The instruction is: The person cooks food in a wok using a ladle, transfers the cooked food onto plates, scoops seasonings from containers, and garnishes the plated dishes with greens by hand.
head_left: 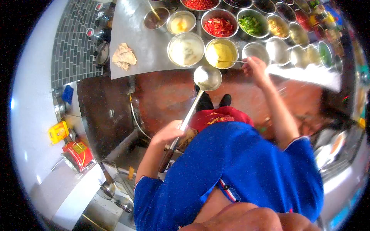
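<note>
My left hand [169, 132] is closed around the long handle of a metal ladle [208, 78], whose round bowl hangs just off the counter edge. In my right hand [254, 69] is the thin handle of a small spoon [239, 62]; the spoon's other end lies in a bowl of yellow powder [221, 53]. Left of that stands a bowl of white contents [185, 49]. Behind are a bowl of cut red peppers [219, 27] and a bowl of chopped green pieces [253, 24]. What is inside the ladle is washed out by glare.
Several more metal bowls line the steel counter [138, 38], with a crumpled cloth [124, 56] at its left. A red bag [79, 154] and a yellow package [58, 132] lie at far left. Dark bottles [101, 34] stand at upper left. Reddish floor [165, 92] shows below.
</note>
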`<state>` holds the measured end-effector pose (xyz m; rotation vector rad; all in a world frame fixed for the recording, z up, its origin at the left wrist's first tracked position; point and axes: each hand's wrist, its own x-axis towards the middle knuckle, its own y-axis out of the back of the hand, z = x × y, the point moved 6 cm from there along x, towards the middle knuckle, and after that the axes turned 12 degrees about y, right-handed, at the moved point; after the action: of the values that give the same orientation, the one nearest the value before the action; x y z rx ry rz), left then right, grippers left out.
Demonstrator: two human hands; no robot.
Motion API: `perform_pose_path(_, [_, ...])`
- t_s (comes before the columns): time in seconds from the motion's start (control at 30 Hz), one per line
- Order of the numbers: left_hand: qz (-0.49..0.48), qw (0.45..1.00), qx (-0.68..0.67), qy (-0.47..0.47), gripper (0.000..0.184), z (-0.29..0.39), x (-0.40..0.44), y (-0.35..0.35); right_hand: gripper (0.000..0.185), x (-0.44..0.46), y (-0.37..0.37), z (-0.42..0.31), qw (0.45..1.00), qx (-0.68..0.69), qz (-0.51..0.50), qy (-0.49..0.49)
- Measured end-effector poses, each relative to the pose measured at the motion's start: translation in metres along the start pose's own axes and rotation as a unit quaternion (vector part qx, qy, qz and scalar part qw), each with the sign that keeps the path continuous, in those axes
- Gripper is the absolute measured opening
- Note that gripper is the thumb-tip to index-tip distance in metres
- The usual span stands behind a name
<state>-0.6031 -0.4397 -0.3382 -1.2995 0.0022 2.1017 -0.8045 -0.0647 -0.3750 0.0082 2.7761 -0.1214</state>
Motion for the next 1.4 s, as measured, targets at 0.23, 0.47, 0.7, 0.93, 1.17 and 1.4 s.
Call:
perform_pose_path(0.23, [-0.02, 0.999, -0.024, -0.02, 0.028, 0.006, -0.006, -0.006, 0.032, -0.016, 0.009, -0.013, 0.994, 0.097, 0.035, 0.026])
perform_pose_path(0.47, [-0.006, 0.998, -0.057, -0.022, 0.034, 0.017, -0.017, -0.019, 0.032, -0.029, -0.004, -0.038, 0.991, -0.066, -0.046, 0.108])
perform_pose_path(0.7, [-0.004, 0.995, -0.094, -0.012, 0.029, 0.012, -0.018, -0.022, 0.03, -0.003, -0.009, 0.001, 0.993, -0.076, -0.059, 0.071])
perform_pose_path(0.93, [0.016, 0.995, -0.094, 0.006, 0.026, 0.014, -0.018, -0.026, 0.031, -0.014, 0.012, -0.003, 0.998, 0.047, 0.008, 0.037])
perform_pose_path(1.17, [0.001, 0.995, -0.1, -0.005, 0.027, 0.0, -0.014, -0.023, 0.029, -0.055, -0.017, -0.056, 0.966, -0.157, -0.143, 0.148])
perform_pose_path(1.4, [0.038, 0.998, -0.045, -0.034, 0.024, -0.025, -0.018, -0.011, 0.029, -0.026, -0.101, -0.114, 0.894, -0.342, -0.144, 0.25])
